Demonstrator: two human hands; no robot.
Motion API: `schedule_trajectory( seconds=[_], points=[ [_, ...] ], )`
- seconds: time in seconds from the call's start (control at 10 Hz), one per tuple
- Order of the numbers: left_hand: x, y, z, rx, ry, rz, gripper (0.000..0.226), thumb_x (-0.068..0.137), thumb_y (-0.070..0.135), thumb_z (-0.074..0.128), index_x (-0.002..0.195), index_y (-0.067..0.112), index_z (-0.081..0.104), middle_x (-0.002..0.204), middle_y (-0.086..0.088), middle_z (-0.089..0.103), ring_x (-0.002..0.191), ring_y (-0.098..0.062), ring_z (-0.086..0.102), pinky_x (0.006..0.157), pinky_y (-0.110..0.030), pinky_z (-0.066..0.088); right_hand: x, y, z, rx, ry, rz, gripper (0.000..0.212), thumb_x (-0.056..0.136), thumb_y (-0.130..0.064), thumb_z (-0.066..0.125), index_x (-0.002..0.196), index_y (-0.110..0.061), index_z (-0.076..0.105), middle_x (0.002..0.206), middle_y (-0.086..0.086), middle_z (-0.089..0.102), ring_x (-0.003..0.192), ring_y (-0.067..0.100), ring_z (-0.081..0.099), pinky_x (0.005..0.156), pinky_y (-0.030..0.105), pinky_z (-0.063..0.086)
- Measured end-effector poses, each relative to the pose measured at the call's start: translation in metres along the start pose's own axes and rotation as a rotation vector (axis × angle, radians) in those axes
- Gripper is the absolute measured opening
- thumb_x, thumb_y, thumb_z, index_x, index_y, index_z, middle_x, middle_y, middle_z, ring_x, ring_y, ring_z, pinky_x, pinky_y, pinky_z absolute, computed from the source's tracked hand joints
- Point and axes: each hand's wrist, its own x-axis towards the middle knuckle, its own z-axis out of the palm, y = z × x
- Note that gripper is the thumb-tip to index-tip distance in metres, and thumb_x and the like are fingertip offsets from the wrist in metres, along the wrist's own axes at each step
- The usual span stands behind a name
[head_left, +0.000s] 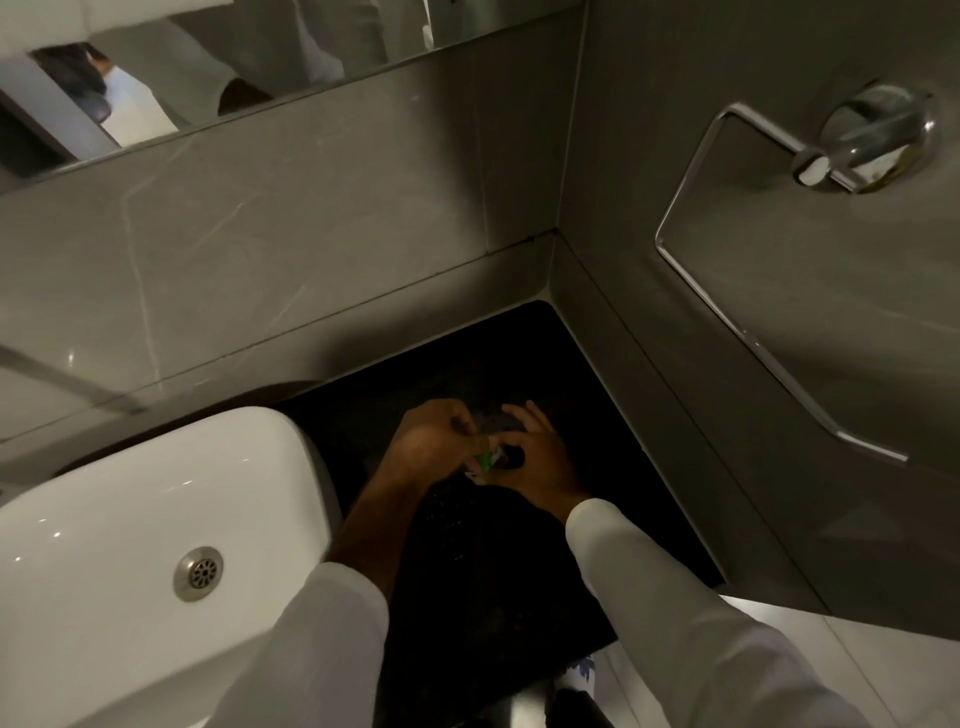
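Both hands meet over a black counter (467, 545) in the corner of a bathroom. My left hand (431, 441) has its fingers curled round a small green and white item (484, 461), too dim and small to name. My right hand (535, 457) pinches the same item from the right with thumb and forefinger, its other fingers spread upward. Something dark lies beside the right hand's fingers, hard to make out. Both arms wear white sleeves.
A white basin (130, 519) with a metal drain (201, 573) sits at the left of the counter. Grey tiled walls close the corner. A chrome towel ring (737, 291) hangs on the right wall. A mirror (208, 78) runs along the top left.
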Motion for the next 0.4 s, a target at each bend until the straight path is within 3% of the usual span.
schedule_trajectory(
  seconds=[0.3, 0.4],
  points=[
    [-0.013, 0.002, 0.001, 0.024, 0.088, 0.017, 0.022, 0.071, 0.043, 0.086, 0.068, 0.031, 0.068, 0.057, 0.014, 0.070, 0.052, 0.010, 0.064, 0.043, -0.005, 0.042, -0.003, -0.001, 0.003, -0.019, 0.016, 0.016, 0.063, 0.070, -0.046, 0.089, 0.128, -0.029, 0.072, 0.167, -0.002, 0.033, 0.161, 0.029, 0.012, 0.126, 0.058, 0.026],
    [-0.025, 0.004, -0.007, -0.091, 0.159, -0.051, 0.041, 0.059, 0.068, 0.082, 0.070, 0.030, 0.072, 0.064, 0.012, 0.073, 0.058, 0.002, 0.067, 0.044, -0.012, 0.045, -0.013, 0.006, -0.004, -0.254, -0.037, -0.013, 0.097, 0.073, -0.052, 0.085, 0.157, -0.033, 0.039, 0.173, 0.001, 0.017, 0.162, 0.029, 0.006, 0.127, 0.061, 0.020]
  ],
)
